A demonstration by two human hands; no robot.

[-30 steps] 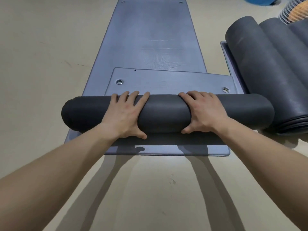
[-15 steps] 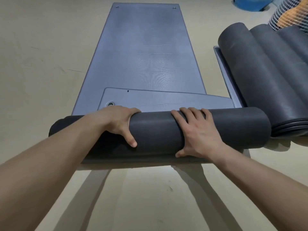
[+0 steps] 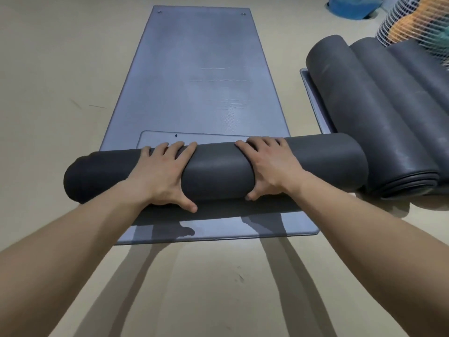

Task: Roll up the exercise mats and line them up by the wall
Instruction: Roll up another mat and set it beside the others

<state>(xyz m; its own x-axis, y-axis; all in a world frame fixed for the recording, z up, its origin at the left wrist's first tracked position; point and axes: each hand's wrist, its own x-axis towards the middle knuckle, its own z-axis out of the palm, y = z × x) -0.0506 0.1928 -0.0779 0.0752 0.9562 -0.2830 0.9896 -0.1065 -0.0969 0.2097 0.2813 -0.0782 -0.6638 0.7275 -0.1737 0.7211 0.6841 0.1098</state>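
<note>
1. The floor (image 3: 48,69) is lying open at 9 o'clock, and the left end of the half-rolled mat (image 3: 218,171) is overhanging the flat mat (image 3: 201,69) beneath it on that side.
2. The left hand (image 3: 165,176) is grasping the roll left of centre. Its fingers (image 3: 179,147) are wrapping over the top towards 12 o'clock and its thumb is hooking the near side.
3. Half a second ago this hand was bunched on the crest; now it is spreading wide. The pale flap (image 3: 155,139) ahead of the roll is showing as a thinner strip, and its eyelet is now hidden.
4. The right hand (image 3: 269,169) is gripping the roll the same way, right of centre.
5. The flat mat is stretching free towards 12 o'clock.
6. At 3 o'clock the roll's right end is sitting just beside the stored rolls (image 3: 364,113); whether they are touching I cannot tell.
</note>
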